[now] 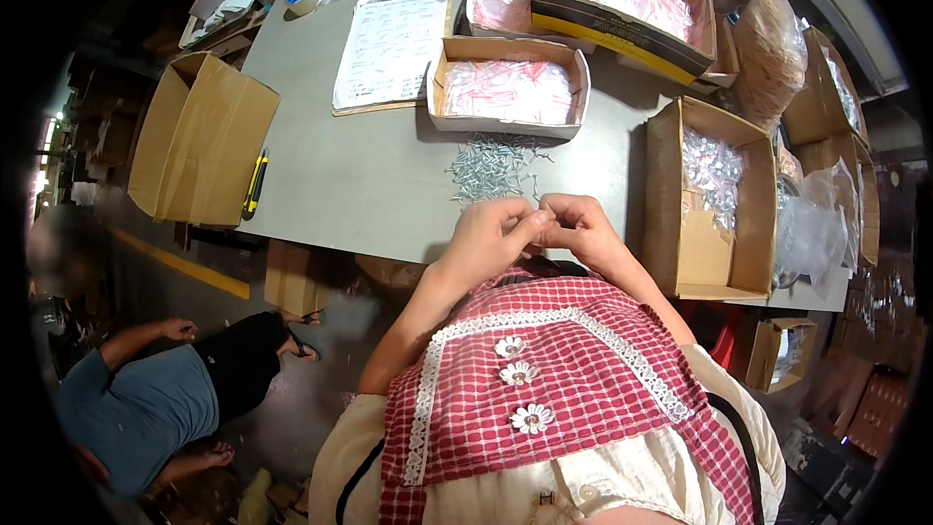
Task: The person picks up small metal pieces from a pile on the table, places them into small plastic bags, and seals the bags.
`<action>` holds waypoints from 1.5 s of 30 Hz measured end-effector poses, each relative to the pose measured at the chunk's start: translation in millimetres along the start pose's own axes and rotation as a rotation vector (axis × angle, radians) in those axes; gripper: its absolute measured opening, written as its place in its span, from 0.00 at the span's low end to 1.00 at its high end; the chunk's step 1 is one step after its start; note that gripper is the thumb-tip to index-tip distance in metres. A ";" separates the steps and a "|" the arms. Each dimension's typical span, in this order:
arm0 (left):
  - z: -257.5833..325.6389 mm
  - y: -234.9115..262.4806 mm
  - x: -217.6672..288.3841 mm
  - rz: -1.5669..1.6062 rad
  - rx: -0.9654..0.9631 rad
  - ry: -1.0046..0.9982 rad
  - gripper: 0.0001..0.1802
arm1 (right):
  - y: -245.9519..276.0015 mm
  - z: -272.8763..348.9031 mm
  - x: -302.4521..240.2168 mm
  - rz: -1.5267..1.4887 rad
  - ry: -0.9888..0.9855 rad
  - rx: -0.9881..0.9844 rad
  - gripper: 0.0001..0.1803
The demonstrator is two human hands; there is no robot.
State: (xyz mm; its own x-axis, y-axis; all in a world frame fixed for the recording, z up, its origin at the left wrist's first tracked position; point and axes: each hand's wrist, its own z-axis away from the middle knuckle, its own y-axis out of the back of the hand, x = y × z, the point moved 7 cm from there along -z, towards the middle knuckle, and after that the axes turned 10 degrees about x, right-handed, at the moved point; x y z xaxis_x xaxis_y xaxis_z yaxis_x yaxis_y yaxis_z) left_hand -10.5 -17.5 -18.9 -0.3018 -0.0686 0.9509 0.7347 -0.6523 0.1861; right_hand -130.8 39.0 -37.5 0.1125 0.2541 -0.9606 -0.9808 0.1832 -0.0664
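Note:
My left hand (pixel 490 237) and my right hand (pixel 583 227) meet at the table's front edge, just in front of my red checked apron. The fingertips of both are pinched together. Whatever lies between them is too small or hidden to make out. Right beyond my hands, a loose heap of small silvery screws (pixel 489 171) is spread on the grey table, a few strays lying to its right. Behind the heap stands a shallow white carton (pixel 507 123), filled with small clear plastic bags (pixel 510 87) with red strips.
On the right stands an open cardboard box (pixel 663 209) with filled bags of metal parts. A black-and-yellow carton (pixel 622 35) holds more bags at the back. A clipboard (pixel 389 51), a box (pixel 222 151) and yellow-black cutter (pixel 256 185) lie left. Another person (pixel 160 403) is at lower left.

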 end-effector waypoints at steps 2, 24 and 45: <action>-0.7 -1.0 -4.2 0.039 -0.009 -0.009 0.14 | -1.5 0.9 0.0 -0.035 -0.022 -0.011 0.16; -9.4 18.1 -18.8 0.187 0.139 0.022 0.07 | -9.3 1.9 -41.2 0.669 0.375 0.090 0.16; -5.3 18.8 -20.9 0.318 0.195 0.018 0.06 | 3.1 0.0 -20.2 0.197 0.173 0.193 0.06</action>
State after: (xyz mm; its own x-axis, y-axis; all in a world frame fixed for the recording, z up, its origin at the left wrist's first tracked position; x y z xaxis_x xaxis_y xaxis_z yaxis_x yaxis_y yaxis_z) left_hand 6.4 -32.3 -36.6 -0.0490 -0.2589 0.9646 0.8951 -0.4399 -0.0726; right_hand -136.1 34.5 -18.3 -0.1218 0.1410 -0.9825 -0.9308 0.3275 0.1623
